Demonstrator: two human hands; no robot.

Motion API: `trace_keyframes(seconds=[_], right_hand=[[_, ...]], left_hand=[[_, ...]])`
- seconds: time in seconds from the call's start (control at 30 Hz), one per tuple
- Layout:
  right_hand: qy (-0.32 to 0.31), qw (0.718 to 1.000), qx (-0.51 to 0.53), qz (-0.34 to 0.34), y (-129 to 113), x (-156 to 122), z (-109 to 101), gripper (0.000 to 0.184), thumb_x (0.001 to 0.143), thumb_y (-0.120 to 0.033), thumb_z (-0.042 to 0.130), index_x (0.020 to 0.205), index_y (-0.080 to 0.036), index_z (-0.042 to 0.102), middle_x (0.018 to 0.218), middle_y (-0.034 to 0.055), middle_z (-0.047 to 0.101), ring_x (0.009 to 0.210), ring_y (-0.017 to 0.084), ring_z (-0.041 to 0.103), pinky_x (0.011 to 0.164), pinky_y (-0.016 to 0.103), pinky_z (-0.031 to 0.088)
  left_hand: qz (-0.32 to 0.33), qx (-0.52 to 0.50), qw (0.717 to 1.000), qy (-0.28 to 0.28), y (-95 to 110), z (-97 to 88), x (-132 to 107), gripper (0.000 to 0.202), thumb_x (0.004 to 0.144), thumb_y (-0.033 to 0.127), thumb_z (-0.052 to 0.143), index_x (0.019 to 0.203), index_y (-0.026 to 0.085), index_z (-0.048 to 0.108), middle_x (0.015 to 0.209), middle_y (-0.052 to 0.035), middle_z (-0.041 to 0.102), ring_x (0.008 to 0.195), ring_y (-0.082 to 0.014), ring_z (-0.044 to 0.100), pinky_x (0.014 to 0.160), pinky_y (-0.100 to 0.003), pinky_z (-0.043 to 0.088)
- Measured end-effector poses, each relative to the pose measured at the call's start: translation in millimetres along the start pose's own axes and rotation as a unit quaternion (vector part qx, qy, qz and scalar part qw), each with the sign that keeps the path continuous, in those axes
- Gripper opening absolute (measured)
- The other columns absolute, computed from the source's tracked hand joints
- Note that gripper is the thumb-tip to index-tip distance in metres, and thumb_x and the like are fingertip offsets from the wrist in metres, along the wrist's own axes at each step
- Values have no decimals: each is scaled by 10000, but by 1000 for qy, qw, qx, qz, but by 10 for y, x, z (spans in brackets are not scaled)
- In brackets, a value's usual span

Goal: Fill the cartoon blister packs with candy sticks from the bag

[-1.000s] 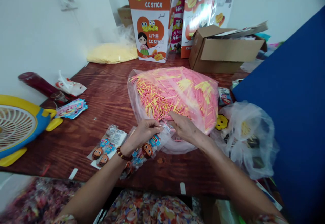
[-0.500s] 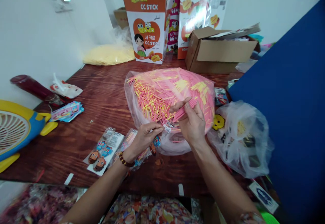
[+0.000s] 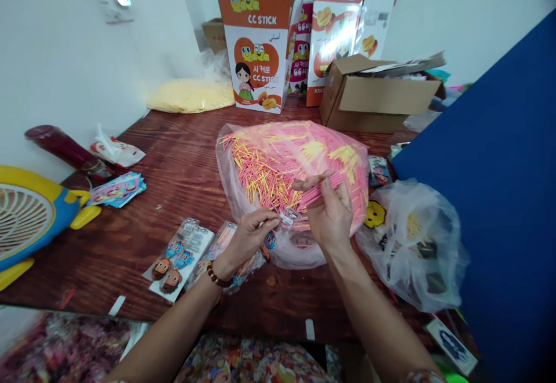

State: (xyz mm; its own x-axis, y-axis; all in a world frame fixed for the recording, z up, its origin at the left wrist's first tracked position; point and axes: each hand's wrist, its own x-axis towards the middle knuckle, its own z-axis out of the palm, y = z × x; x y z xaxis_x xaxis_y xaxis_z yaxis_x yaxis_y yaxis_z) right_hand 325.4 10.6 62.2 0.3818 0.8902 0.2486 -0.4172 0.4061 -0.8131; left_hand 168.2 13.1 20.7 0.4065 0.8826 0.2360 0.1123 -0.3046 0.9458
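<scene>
A big clear plastic bag (image 3: 278,139) full of pink and yellow sticks lies in the middle of the wooden table (image 3: 182,157). My right hand (image 3: 329,212) is raised in front of it, closed on a small bunch of pink sticks (image 3: 324,186). My left hand (image 3: 247,235), with a bead bracelet at the wrist, pinches the top of a clear printed packet (image 3: 226,250) lying at the bag's near edge. Another printed packet (image 3: 180,255) with cartoon figures lies flat just left of it.
A yellow and blue fan (image 3: 30,215) stands at the far left. CC STICK cartons (image 3: 260,47) and an open brown box (image 3: 377,93) line the back. A crumpled clear bag (image 3: 412,238) sits right, next to a blue panel (image 3: 490,168). Small packets (image 3: 117,189) lie left.
My right hand came up off the bag's near edge with a bunch of pink sticks and holds it raised. My left hand stayed on the packet.
</scene>
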Motion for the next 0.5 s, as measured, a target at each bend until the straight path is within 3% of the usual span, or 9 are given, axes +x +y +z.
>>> trace_keyframes(seconds=[0.1, 0.33, 0.5], right_hand=[[-11, 1000, -8, -4, 18, -8, 7, 155, 891, -383, 586, 951, -256, 520, 759, -38, 653, 858, 182, 697, 960, 431, 502], [-26, 992, -109, 65, 74, -165, -47, 144, 926, -403, 535, 960, -265, 555, 901, 18, 736, 1000, 225, 690, 971, 436, 502], [-132, 970, -177, 100, 26, -137, -168, 163, 928, -359, 541, 994, -238, 629, 1177, 44, 723, 1183, 223, 619, 1079, 411, 424]], left_hand=[[5, -12, 1000, -2, -25, 3, 0, 185, 893, 265, 599, 775, 154, 690, 711, -18, 645, 683, -122, 570, 657, -226, 429], [-31, -39, 999, 14, 29, 32, 54, 154, 866, 254, 615, 788, 151, 700, 718, -10, 637, 677, -115, 556, 642, -220, 438], [-64, -104, 992, 23, 14, 70, 97, 157, 842, 300, 660, 852, 153, 714, 748, -12, 660, 692, -117, 578, 658, -226, 462]])
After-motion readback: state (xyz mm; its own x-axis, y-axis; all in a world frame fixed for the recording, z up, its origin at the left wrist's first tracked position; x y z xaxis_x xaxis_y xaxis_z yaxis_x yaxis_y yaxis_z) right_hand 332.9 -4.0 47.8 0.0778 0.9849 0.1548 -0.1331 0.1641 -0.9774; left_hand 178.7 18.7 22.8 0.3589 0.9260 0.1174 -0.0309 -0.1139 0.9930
